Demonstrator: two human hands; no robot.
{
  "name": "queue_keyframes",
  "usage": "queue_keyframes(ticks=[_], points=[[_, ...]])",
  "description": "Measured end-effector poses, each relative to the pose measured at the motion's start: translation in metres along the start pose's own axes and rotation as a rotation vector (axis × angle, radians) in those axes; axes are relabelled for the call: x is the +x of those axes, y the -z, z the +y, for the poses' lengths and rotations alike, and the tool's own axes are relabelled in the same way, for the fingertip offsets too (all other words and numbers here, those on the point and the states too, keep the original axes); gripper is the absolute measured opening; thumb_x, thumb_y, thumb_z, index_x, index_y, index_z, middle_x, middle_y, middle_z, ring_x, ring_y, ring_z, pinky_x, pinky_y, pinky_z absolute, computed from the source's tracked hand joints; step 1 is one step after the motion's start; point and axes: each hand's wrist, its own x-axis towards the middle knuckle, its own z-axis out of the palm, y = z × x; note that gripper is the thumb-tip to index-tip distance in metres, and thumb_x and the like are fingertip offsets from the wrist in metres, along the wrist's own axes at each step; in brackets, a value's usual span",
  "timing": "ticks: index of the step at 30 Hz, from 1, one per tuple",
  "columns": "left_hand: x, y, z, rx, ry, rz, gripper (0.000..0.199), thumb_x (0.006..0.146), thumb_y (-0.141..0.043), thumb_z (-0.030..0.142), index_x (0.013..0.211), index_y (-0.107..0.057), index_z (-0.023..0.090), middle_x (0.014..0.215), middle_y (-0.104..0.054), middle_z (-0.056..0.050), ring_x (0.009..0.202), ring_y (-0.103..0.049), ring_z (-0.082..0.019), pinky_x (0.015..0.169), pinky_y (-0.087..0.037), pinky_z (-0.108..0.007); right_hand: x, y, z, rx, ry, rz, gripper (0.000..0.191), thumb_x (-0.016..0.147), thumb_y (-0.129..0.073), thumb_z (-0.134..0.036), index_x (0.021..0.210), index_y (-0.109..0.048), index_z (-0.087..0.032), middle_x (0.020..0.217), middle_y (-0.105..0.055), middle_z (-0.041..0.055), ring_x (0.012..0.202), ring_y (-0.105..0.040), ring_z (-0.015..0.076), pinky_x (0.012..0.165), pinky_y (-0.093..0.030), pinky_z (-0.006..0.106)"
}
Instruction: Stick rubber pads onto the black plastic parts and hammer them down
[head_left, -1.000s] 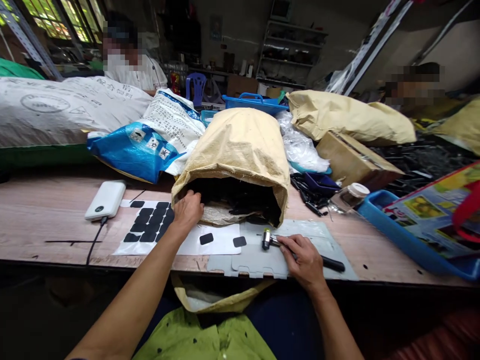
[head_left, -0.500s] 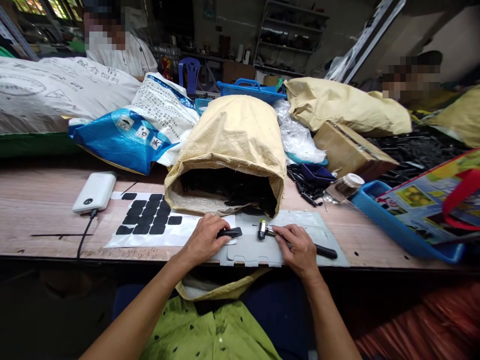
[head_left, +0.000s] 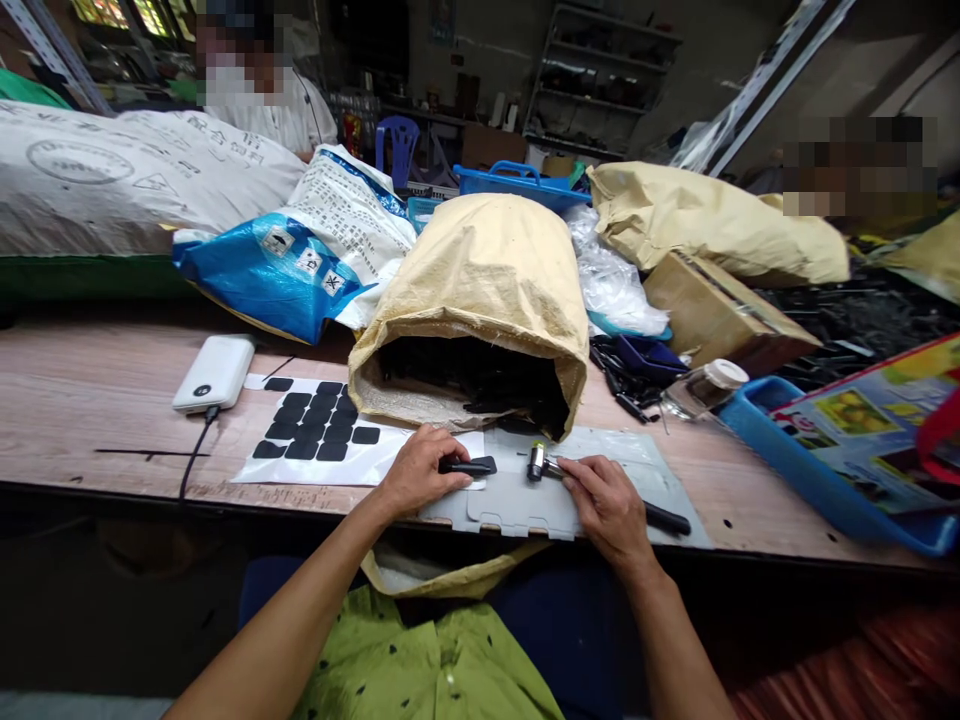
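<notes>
My left hand [head_left: 421, 470] is closed around a dark, flat-ended plastic piece [head_left: 480, 466], whose tip points right over the grey mat [head_left: 510, 508]. In my right hand [head_left: 611, 508] is a small mallet with a metal head [head_left: 535, 462], one yellow face and one black face. Its black grip [head_left: 667, 517] sticks out past the hand to the right. The mallet head is just right of the plastic piece, apart from it. Left of my left hand lies a white sheet [head_left: 255, 468] with rows of black rounded-square pads [head_left: 315, 420].
An open tan sack [head_left: 487, 265] holding dark pieces lies straight ahead. A white power bank [head_left: 216, 370] with a cable is at left. To the right are a glass jar [head_left: 705, 388], a blue tray [head_left: 817, 480] and a cardboard box [head_left: 720, 310]. Two people are across the table.
The whole view has shifted a little, so the scene sits farther right in the picture. Both hands keep their holds, with little visible movement over the mat.
</notes>
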Motion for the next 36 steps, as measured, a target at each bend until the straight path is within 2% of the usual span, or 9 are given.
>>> queue_keyframes(ticks=[5,7,10,13,16,22,26,32,36], points=[[0.0,-0.001,-0.001,-0.012,0.0,0.001,0.02,0.076,-0.084,0.029,0.094,-0.075,0.023,0.092,-0.068,-0.003,0.097,-0.054,-0.023,0.086,-0.041,-0.034,0.012,0.009,-0.05,0.148,0.005,0.05,0.035,0.1,-0.052,-0.023,0.133,-0.064,-0.03,0.105,-0.064,0.0061,0.097,-0.061,0.0208,0.087,-0.051,0.036],[0.0,-0.001,-0.002,-0.012,-0.004,0.007,0.02,0.076,-0.084,0.028,0.094,-0.075,0.024,0.091,-0.068,-0.002,0.097,-0.054,-0.023,0.086,-0.041,-0.034,0.016,0.007,-0.073,0.235,0.006,0.017,0.04,0.101,-0.049,-0.021,0.139,-0.059,-0.031,0.107,-0.064,0.0065,0.099,-0.061,0.0202,0.088,-0.052,0.034],[0.0,-0.002,-0.004,-0.008,-0.03,0.01,0.02,0.076,-0.084,0.029,0.093,-0.075,0.024,0.092,-0.068,-0.002,0.095,-0.054,-0.023,0.086,-0.041,-0.034,0.018,0.001,-0.098,0.292,0.02,-0.025,0.041,0.102,-0.047,-0.02,0.139,-0.06,-0.032,0.099,-0.063,0.0057,0.092,-0.062,0.0185,0.081,-0.053,0.031],[0.0,-0.002,-0.005,0.005,-0.051,0.018,0.019,0.077,-0.084,0.032,0.089,-0.074,0.022,0.09,-0.066,-0.003,0.093,-0.054,-0.023,0.084,-0.041,-0.034,0.019,-0.003,-0.111,0.309,0.026,0.004,0.042,0.101,-0.046,-0.018,0.138,-0.062,-0.033,0.095,-0.061,0.0056,0.088,-0.061,0.018,0.078,-0.053,0.031],[0.0,-0.001,-0.004,0.01,-0.055,0.014,0.019,0.078,-0.083,0.035,0.087,-0.073,0.022,0.089,-0.065,-0.003,0.092,-0.053,-0.023,0.082,-0.04,-0.033,0.018,-0.006,-0.115,0.281,0.034,0.028,0.046,0.1,-0.046,-0.016,0.14,-0.06,-0.034,0.095,-0.06,0.0059,0.087,-0.06,0.0183,0.078,-0.053,0.031],[0.0,-0.003,-0.004,-0.004,-0.045,0.038,0.016,0.075,-0.085,0.03,0.084,-0.073,0.022,0.086,-0.065,-0.002,0.091,-0.053,-0.022,0.081,-0.04,-0.033,0.015,-0.008,-0.115,0.163,0.035,-0.049,0.047,0.098,-0.046,-0.013,0.137,-0.063,-0.033,0.09,-0.061,0.0046,0.084,-0.06,0.0172,0.073,-0.052,0.026],[0.0,-0.003,-0.004,-0.02,-0.048,0.028,0.019,0.075,-0.084,0.027,0.091,-0.075,0.023,0.092,-0.068,-0.002,0.095,-0.055,-0.023,0.085,-0.041,-0.034,0.011,-0.003,-0.112,0.193,-0.011,0.022,0.048,0.099,-0.046,-0.014,0.141,-0.059,-0.034,0.095,-0.062,0.0054,0.089,-0.061,0.0184,0.08,-0.052,0.03],[-0.001,-0.002,-0.003,-0.005,-0.02,0.015,0.017,0.077,-0.082,0.028,0.092,-0.076,0.024,0.094,-0.07,-0.003,0.096,-0.055,-0.024,0.087,-0.042,-0.035,0.005,-0.002,-0.104,0.166,-0.033,0.013,0.045,0.1,-0.047,-0.016,0.138,-0.062,-0.034,0.096,-0.064,0.0054,0.089,-0.063,0.0184,0.078,-0.053,0.029],[-0.001,0.001,-0.003,-0.01,-0.035,0.006,0.015,0.087,-0.073,0.035,0.096,-0.076,0.024,0.094,-0.069,-0.004,0.097,-0.055,-0.024,0.087,-0.041,-0.036,0.006,0.004,-0.09,0.158,-0.108,0.108,0.041,0.1,-0.049,-0.02,0.136,-0.063,-0.033,0.103,-0.067,0.0056,0.096,-0.064,0.0199,0.087,-0.053,0.033]])
